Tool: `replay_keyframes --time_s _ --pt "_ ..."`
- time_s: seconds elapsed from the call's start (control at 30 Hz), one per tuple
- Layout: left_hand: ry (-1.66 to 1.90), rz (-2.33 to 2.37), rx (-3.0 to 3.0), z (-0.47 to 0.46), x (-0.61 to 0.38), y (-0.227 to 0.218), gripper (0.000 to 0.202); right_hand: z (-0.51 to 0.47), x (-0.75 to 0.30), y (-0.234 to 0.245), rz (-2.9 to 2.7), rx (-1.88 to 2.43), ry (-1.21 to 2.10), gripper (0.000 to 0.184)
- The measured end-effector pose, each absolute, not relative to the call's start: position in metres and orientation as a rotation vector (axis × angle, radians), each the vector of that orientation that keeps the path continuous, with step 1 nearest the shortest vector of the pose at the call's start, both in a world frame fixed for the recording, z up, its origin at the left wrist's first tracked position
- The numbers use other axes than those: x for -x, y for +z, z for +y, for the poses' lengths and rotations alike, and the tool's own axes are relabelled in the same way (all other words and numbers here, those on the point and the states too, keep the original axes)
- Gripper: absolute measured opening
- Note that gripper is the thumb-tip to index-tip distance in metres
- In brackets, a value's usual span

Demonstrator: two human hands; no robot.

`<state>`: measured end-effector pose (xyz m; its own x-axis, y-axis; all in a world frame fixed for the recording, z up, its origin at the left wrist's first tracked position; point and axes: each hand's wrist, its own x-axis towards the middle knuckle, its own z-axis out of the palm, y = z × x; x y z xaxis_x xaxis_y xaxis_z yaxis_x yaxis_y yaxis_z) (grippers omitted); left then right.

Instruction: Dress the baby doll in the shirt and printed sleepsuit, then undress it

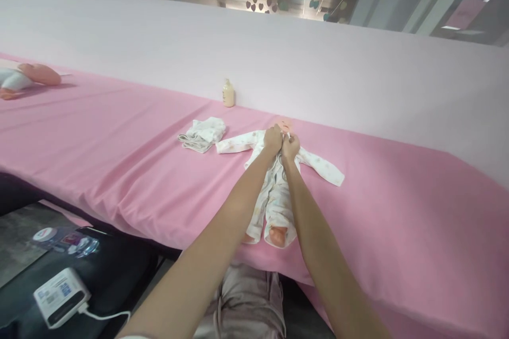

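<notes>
Evidently the neckline is where the care goes: the person's left hand (273, 139) and right hand (291, 145) meet at the top of a white cotton baby outfit with a faint speckled print (280, 198), worn by a pinkish plastic baby doll (285, 125). The right hand pinches a bit of white fabric just below the doll's chin; the left is curled right beside it, its fingertips hidden, so I cannot tell what they grip. Working the two so close probably lets one steady the cloth for the other.

The doll lies on its back on a long table draped in pink cloth (382, 196), head towards the far edge, feet near the front edge, which seems to suit someone reaching from there. Both sleeves are laid out sideways, perhaps to keep the front flat.

Left of the doll sits a folded, pale patterned cloth (203, 134), near one sleeve's cuff. Behind that, a cream pump bottle (228, 94) stands upright by the far edge, presumably out of the arms' way. Another doll, pink-limbed and in white (40, 73), lies well apart, towards the table's far left corner.
</notes>
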<state>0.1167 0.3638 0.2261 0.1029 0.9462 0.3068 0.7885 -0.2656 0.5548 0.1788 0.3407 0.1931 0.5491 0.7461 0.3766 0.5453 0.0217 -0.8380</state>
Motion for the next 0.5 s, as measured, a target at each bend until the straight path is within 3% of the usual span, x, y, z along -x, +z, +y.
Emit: replay_keyframes --time_s 0.5 --pt "1.129 1.486 -2.119 0.389 -0.105 0.196 0.031 0.340 -0.176 0.198 -1.114 1.644 0.279 0.035"
